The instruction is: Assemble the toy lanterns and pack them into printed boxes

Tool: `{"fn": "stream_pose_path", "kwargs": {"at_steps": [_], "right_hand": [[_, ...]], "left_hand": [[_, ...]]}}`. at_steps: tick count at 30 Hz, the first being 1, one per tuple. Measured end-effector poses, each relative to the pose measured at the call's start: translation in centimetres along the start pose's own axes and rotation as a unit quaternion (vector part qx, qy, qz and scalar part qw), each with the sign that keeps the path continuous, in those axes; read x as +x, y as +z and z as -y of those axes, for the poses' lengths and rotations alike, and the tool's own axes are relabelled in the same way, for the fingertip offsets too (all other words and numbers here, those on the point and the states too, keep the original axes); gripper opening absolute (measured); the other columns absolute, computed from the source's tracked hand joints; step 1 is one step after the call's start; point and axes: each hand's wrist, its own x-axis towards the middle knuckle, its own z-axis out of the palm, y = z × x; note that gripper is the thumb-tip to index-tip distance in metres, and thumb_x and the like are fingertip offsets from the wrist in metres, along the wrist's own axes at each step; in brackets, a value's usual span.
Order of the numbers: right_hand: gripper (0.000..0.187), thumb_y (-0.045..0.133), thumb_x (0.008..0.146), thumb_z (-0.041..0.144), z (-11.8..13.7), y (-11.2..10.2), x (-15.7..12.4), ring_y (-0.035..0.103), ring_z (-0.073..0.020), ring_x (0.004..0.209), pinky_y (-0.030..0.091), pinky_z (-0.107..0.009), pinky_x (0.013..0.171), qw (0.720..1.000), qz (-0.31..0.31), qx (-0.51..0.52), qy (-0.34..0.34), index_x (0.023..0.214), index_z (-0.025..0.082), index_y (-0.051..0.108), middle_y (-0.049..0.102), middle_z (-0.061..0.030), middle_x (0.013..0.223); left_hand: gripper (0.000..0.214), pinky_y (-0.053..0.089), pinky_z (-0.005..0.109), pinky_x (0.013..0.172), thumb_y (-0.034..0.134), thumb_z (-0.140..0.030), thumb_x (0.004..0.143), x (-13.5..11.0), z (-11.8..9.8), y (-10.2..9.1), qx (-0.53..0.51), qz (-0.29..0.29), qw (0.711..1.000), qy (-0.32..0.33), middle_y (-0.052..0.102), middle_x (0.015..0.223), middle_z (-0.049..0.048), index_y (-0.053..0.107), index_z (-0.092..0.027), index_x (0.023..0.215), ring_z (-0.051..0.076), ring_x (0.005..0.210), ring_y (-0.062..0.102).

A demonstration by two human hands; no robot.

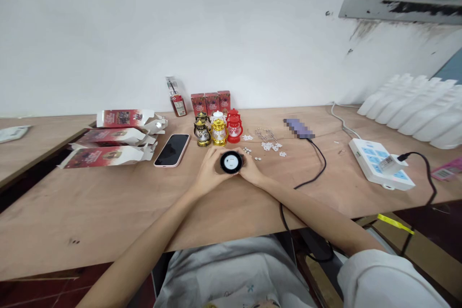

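Observation:
A small black toy lantern [231, 162] sits between both my hands, its round base with a white centre turned up to the camera. My left hand [210, 168] wraps its left side with closed fingers. My right hand [250, 169] grips its right side the same way. Just beyond stand several small lanterns: a dark bronze one [202, 131], a gold one [218, 132], a white one [218, 116] and a red one [234, 126]. Tiny white button cells and small white bits [269, 146] lie scattered to the right of them.
A phone [172, 149] lies face up left of the lanterns. Opened red cartons [108, 147] lie at the left, three upright red boxes [211, 102] stand by the wall. A white power strip [380, 169] with a black cable [313, 177] sits at the right, white bottles [415, 108] behind it.

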Motion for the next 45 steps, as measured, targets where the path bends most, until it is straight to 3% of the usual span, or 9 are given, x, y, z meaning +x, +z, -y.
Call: {"fn": "stream_pose_path", "kwargs": {"at_steps": [12, 45], "right_hand": [[0.026, 0.06, 0.066, 0.02, -0.3, -0.22, -0.14, 0.058, -0.0192, 0.085, 0.046, -0.033, 0.079, 0.998, 0.045, -0.049, -0.012, 0.091, 0.021, 0.053, 0.063, -0.0011, 0.089], [0.018, 0.058, 0.066, 0.015, -0.73, -0.28, -0.16, 0.054, -0.0161, 0.078, 0.042, -0.03, 0.075, 0.997, 0.049, -0.06, -0.011, 0.082, 0.018, 0.052, 0.058, 0.0006, 0.08]], "left_hand": [[0.038, 0.042, 0.039, 0.092, 0.066, -0.023, 0.073, -0.2, -0.24, -0.15, 0.054, 0.066, 0.996, 0.026, 0.057, 0.114, 0.0112, 0.053, -0.018, 0.108, 0.026, 0.108, 0.053], [0.037, 0.042, 0.034, 0.094, 0.065, -0.021, 0.075, -0.04, 0.07, -0.34, 0.008, 0.089, 0.996, 0.029, 0.056, 0.111, 0.0069, 0.051, -0.02, 0.109, 0.022, 0.107, 0.053]]}}
